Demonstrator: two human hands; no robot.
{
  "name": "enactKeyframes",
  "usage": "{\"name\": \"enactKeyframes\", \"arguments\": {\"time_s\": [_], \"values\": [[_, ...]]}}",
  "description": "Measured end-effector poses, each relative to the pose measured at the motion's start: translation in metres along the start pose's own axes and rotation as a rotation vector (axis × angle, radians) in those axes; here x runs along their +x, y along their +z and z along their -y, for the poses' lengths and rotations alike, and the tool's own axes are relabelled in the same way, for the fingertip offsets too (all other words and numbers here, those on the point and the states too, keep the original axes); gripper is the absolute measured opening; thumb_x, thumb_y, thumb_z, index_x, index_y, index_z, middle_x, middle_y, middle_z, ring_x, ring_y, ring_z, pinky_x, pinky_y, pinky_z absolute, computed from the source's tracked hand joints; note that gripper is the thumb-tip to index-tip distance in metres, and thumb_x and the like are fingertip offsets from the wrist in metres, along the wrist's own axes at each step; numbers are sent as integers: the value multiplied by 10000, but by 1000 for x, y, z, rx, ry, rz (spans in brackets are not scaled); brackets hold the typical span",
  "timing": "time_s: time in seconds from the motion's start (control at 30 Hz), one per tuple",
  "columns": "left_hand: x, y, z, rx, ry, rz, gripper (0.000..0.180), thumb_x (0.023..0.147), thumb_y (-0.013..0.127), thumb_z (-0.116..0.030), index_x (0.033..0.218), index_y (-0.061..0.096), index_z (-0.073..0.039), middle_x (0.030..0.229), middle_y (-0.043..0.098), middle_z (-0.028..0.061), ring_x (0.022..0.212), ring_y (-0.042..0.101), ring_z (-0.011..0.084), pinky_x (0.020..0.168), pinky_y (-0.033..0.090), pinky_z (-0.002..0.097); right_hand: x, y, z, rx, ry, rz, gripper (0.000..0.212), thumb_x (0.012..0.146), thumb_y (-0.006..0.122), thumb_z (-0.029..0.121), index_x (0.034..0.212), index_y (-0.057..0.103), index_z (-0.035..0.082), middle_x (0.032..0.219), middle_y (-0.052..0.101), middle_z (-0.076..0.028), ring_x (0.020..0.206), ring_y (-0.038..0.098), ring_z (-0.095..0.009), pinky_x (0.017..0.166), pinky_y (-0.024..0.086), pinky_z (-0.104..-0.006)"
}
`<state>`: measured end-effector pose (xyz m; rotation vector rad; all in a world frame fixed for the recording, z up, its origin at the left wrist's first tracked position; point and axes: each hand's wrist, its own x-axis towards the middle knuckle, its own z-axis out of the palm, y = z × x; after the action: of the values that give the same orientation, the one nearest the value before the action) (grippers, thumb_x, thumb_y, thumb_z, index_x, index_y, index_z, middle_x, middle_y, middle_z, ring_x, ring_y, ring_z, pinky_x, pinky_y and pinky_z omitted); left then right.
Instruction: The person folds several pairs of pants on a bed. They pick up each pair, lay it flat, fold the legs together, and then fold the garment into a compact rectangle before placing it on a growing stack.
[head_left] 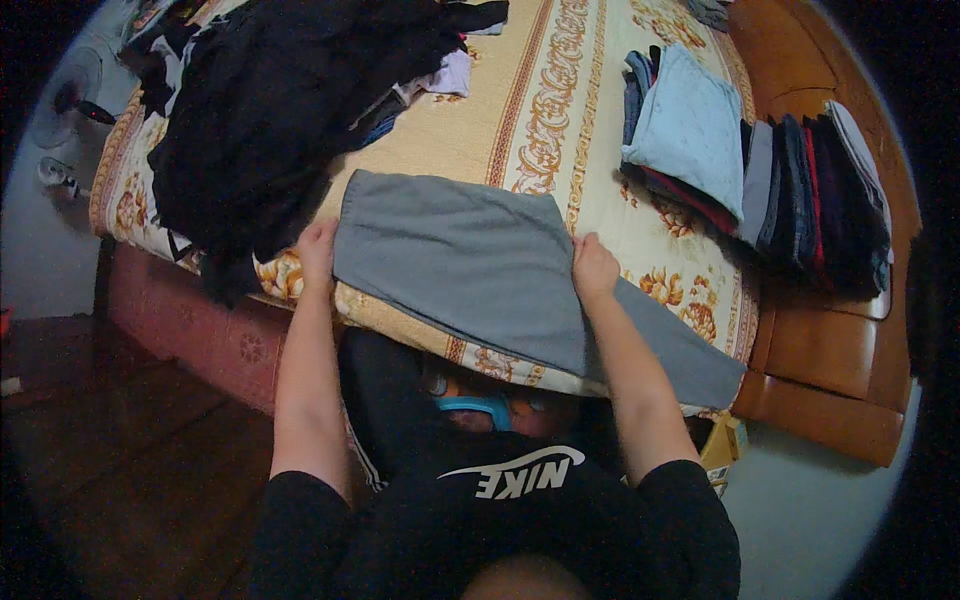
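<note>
A pair of grey trousers lies doubled lengthwise along the near edge of the bed, its wide end on the left and a narrower leg running off to the lower right. My left hand is closed on the left edge of the wide end. Farther right, my right hand grips the upper edge where the cloth narrows. Shallow wrinkles cross the fabric between my hands. The fingertips are partly hidden by the cloth and my own hands.
A large heap of dark clothes covers the bed's far left. At the right, a folded light blue garment tops one pile, beside a row of folded clothes against the wooden headboard. A fan stands beyond the bed's left side.
</note>
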<state>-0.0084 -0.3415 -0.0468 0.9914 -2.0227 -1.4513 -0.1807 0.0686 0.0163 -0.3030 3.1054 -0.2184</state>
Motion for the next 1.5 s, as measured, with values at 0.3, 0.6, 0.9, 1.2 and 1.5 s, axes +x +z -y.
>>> {"name": "enactKeyframes", "arguments": {"time_s": [0.3, 0.6, 0.9, 1.2, 1.5], "values": [[-37, 3, -26, -486, -115, -108, 285, 849, 557, -261, 942, 527, 7, 882, 523, 37, 762, 448, 98, 594, 377, 265, -153, -2, 80, 68, -616, 127, 634, 768, 583, 356, 1299, 327, 122, 1365, 270, -99, 1268, 241, -299, 991, 177, -571], [-76, 38, 7, -199, -234, -483, 500, 827, 584, -254, 1192, 358, 3, 1198, 434, 187, 1069, 445, 323, 891, 359, 350, -161, 14, 79, 12, -697, 152, 692, 789, 552, 386, 1358, 238, 150, 1428, 175, -98, 1307, 182, -296, 993, 193, -570], [-86, 28, -14, 69, -22, -508, 446, 853, 525, -225, 1207, 379, 2, 1217, 404, 240, 1083, 424, 355, 918, 331, 408, -170, 13, 27, 143, -695, 202, 651, 810, 527, 358, 1357, 242, 149, 1416, 202, -112, 1296, 208, -316, 1008, 190, -540], [-191, 88, -102, 1063, 357, 262, 605, 822, 472, -433, 1352, 275, -218, 1440, 170, 64, 1328, 130, 280, 995, 127, 603, -156, -9, -76, 11, -11, 47, 664, 833, 459, 445, 1371, 205, 151, 1430, 169, -88, 1316, 150, -289, 986, 149, -608], [-178, 45, -39, 1019, 437, 63, 587, 856, 440, -367, 1366, 244, -152, 1438, 177, 77, 1321, 158, 285, 939, 159, 652, -178, -16, -147, 5, 338, 42, 637, 849, 445, 430, 1372, 207, 155, 1444, 125, -82, 1323, 96, -324, 938, 105, -680]]}}
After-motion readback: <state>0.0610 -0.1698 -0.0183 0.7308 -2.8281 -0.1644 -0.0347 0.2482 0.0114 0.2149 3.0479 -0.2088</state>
